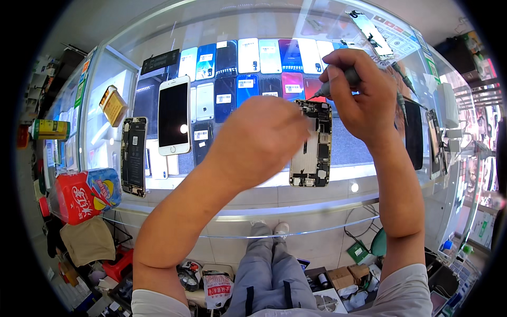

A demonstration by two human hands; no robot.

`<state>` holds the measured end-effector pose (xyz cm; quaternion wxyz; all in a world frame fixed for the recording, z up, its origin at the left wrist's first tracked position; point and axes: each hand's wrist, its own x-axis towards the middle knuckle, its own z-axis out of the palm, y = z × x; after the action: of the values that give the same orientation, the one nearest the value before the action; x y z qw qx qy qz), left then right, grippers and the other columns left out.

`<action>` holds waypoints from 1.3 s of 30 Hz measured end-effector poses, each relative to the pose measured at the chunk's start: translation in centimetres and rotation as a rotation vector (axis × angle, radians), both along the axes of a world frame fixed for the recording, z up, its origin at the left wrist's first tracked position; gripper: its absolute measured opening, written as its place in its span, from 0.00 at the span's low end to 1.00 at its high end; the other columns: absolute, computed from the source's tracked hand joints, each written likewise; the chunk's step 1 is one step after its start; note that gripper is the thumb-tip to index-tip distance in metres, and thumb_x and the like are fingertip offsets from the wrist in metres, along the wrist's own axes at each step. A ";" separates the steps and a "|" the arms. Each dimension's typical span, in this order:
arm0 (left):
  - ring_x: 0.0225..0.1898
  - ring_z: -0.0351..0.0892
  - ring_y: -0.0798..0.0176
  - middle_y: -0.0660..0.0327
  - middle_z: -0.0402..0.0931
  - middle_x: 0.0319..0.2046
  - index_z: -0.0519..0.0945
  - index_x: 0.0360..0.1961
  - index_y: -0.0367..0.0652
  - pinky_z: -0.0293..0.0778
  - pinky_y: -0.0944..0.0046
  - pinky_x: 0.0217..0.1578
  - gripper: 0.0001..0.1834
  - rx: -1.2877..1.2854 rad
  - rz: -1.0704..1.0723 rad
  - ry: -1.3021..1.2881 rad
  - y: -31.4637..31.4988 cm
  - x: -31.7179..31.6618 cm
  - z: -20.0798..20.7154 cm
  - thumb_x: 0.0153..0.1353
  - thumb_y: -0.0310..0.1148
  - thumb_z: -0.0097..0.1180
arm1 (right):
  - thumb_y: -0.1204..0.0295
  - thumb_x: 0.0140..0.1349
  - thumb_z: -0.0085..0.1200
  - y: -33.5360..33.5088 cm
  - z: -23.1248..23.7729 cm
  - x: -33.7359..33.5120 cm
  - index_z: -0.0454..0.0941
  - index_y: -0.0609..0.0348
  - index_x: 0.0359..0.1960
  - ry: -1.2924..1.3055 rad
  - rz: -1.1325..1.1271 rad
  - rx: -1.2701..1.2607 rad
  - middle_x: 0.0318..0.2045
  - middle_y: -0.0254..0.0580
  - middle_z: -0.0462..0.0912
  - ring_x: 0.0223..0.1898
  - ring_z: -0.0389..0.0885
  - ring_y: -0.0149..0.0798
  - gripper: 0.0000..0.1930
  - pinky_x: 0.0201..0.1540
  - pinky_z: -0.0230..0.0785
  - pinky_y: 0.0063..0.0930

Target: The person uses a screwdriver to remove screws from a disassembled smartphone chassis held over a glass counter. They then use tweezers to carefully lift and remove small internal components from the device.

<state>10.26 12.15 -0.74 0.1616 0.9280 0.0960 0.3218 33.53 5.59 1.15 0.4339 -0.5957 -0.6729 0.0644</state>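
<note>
An opened phone body (304,161) lies on the glass counter, its inner boards and a bare metal battery bay showing. In my right hand (364,95) is a grey screwdriver (346,79); its thin tip points at the top end of the phone body. My left hand (264,140) is closed over that body's left side, and its blurred fingertips hide what they may hold. To the left lie a white smartphone (174,116) with a dark screen and another opened phone body (134,156) with a black battery.
Under the glass sit rows of phones (248,55). A cigarette box (112,105), a red-and-blue drink bottle (87,195) and a loose black battery (160,62) are to the left. Right of my arm lie more tools (404,79), a black phone (414,134) and a phone part (435,142).
</note>
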 end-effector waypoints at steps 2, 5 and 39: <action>0.52 0.87 0.49 0.57 0.87 0.47 0.90 0.42 0.40 0.83 0.51 0.52 0.11 -0.024 -0.136 0.055 -0.1 0.1 -0.4 0.57 0.27 0.74 | 0.81 0.75 0.61 0.0 0.6 -0.6 0.85 0.66 0.52 -0.060 0.000 -0.008 0.37 0.44 0.92 0.38 0.93 0.33 0.08 0.41 0.87 0.26; 0.54 0.87 0.50 0.58 0.88 0.48 0.90 0.42 0.39 0.83 0.52 0.54 0.13 -0.039 -0.188 0.121 -0.5 0.2 -0.8 0.55 0.27 0.74 | 0.81 0.74 0.63 -0.4 1.6 -1.1 0.86 0.65 0.53 -0.283 0.033 0.018 0.38 0.45 0.93 0.38 0.95 0.35 0.08 0.42 0.87 0.28; 0.56 0.85 0.51 0.60 0.86 0.48 0.91 0.44 0.41 0.84 0.52 0.56 0.14 -0.083 -0.120 0.231 -1.1 0.3 0.0 0.56 0.29 0.75 | 0.83 0.67 0.66 0.8 2.1 -1.4 0.87 0.60 0.55 -0.392 0.164 0.103 0.35 0.44 0.92 0.36 0.94 0.39 0.15 0.38 0.84 0.29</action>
<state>10.55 11.06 -0.77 0.2065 0.9555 0.0717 0.1984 32.14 6.40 3.27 0.3179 -0.5170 -0.7930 -0.0522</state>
